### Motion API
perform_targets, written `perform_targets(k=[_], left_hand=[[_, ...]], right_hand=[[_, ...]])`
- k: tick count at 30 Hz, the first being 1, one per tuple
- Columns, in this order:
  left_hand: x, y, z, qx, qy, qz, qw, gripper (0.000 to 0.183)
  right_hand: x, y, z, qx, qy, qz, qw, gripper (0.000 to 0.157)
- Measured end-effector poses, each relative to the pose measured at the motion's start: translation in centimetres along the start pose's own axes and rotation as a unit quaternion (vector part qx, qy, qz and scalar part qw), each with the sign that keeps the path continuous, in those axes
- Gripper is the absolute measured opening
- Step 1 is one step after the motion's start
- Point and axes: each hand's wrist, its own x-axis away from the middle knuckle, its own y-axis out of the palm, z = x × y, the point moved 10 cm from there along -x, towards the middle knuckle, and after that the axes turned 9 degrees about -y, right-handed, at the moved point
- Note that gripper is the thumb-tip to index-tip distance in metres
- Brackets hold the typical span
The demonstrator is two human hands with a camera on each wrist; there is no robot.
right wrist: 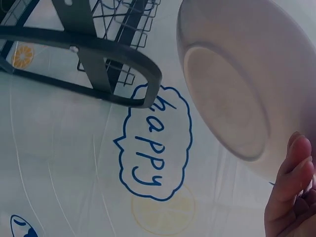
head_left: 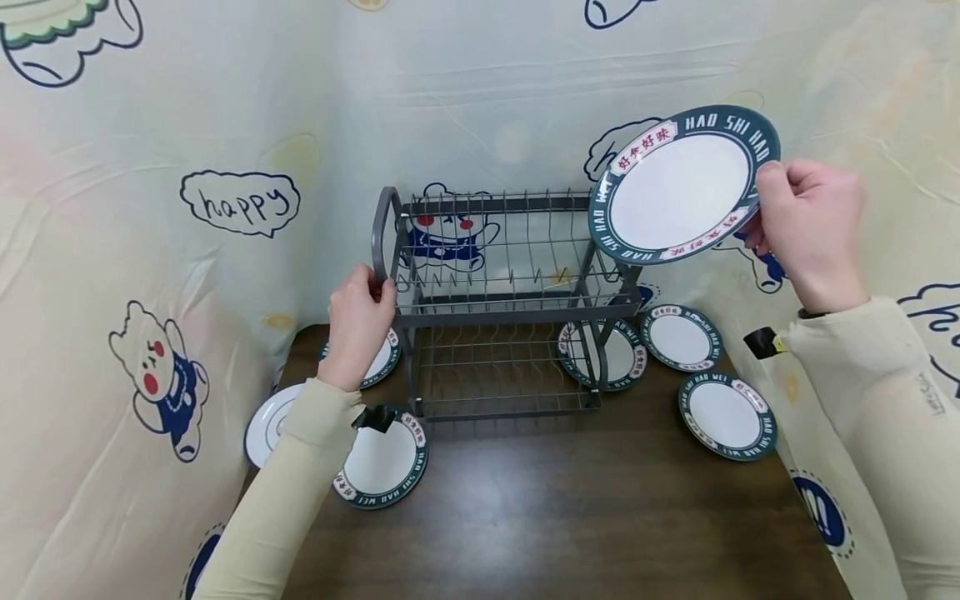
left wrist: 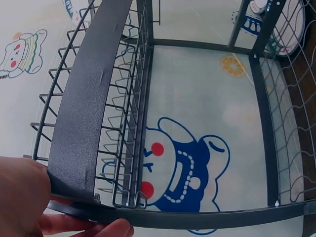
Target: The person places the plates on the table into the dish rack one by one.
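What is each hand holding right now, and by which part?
The right hand holds a green-rimmed plate by the right side of its rim. The left hand grips the two-tier dish rack by its upper frame's left end.

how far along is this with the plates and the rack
Little looks done: no plates show standing in the rack. In hand: the right hand grips one plate, raised near the rack's right end, while the left hand holds its left end. Remaining, it seems: the six other plates on the table.
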Motion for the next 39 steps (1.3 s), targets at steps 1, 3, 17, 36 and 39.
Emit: perform_targets(k=[1,3,17,36,39], left_hand=[[0.0,0.0,0.0,0.001,0.000,0.000,1.0000,0.021],[0.0,0.1,0.0,0.003,-0.003,0.001,1.0000,0.020],[0.0,0.2,-0.2,0.005,-0.029,-0.003,0.9996,0.022],[0.1,0.4,-0.1,0.012,-0.018,0.003,0.9998,0.022],[0.1,0.3,0.0,0.015,-0.014,0.009,0.9997,0.023]], right_hand=[[-0.1,0.1,0.1,0.003,0.002,-0.004,1.000,0.040],[-0.3,0.4,0.1,0.013,0.003,-0.012,1.000,0.041],[-1.4,2.7,-2.6,0.074,-0.065,-0.030,0.995,0.041],[-2.0,6.0,-2.8,0.199,-0.194,-0.028,0.960,0.042],[-2.1,6.5,-2.5,0.201,-0.189,-0.034,0.961,0.042]])
